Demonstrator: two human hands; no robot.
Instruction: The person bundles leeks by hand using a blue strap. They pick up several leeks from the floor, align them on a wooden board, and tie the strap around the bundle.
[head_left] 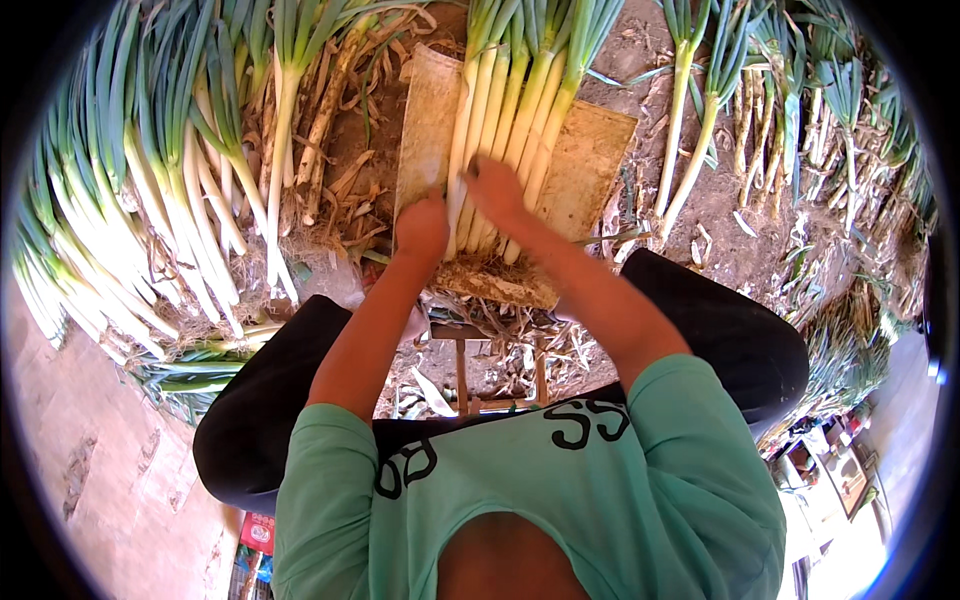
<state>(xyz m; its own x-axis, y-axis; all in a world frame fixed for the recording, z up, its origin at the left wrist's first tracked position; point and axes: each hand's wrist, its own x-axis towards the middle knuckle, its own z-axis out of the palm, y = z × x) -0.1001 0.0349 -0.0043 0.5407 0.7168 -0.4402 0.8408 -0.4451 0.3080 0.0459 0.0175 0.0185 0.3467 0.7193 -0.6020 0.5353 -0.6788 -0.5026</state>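
Observation:
Several long green onions [492,120] lie side by side on a worn, pale board [590,150], white stalks toward me and green leaves pointing away. My left hand [422,228] is closed at the left edge of the bunch, by the outermost stalk. Over the middle of the white stalks, my right hand [495,192] is closed too, with thumb and fingers drawn together. A pale strip shows between the two hands; whether it is a stalk or something else, I cannot tell. What either hand pinches is hidden by the fingers.
A large heap of green onions [150,190] spreads along the left. More onions [690,120] lie on the soil at the right, beside bundled ones farther right. Dry peelings [350,185] litter the ground. A small wooden stool [462,370] stands between my legs.

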